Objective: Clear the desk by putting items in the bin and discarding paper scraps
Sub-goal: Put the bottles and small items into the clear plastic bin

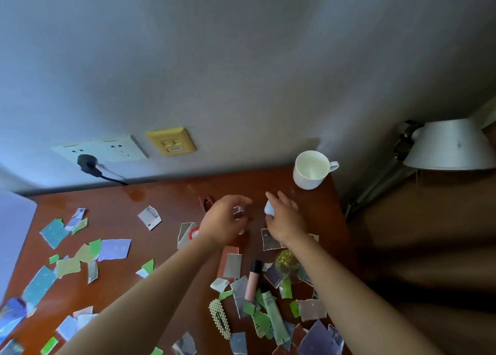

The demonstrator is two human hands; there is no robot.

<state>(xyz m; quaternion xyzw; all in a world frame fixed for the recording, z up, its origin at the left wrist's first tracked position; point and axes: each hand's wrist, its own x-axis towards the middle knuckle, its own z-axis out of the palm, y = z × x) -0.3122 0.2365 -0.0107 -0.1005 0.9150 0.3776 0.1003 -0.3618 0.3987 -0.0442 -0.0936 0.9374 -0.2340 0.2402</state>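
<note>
Torn, multicoloured paper scraps (pixel 114 248) cover most of the desk (pixel 166 193), thickest at 6 and 9 o'clock. Task looks barely started; bin not in view. Left hand (pixel 224 220) curls its fingers round a small scrap (pixel 239 209) at 12 o'clock. Right hand (pixel 285 222) pinches a pale scrap (pixel 268 207) just beside it. Pink tube (pixel 252 281), green tube (pixel 273 314) and pearl clip (pixel 220 319) lie uncollected at 5 o'clock. Mug (pixel 311 170) at 1 o'clock.

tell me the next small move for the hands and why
Probably finish the left hand's grip on the small scrap under its curled fingers and lift it. The right hand seems to pinch a pale scrap, many more scraps litter the desk, and no bin is in view.
</note>
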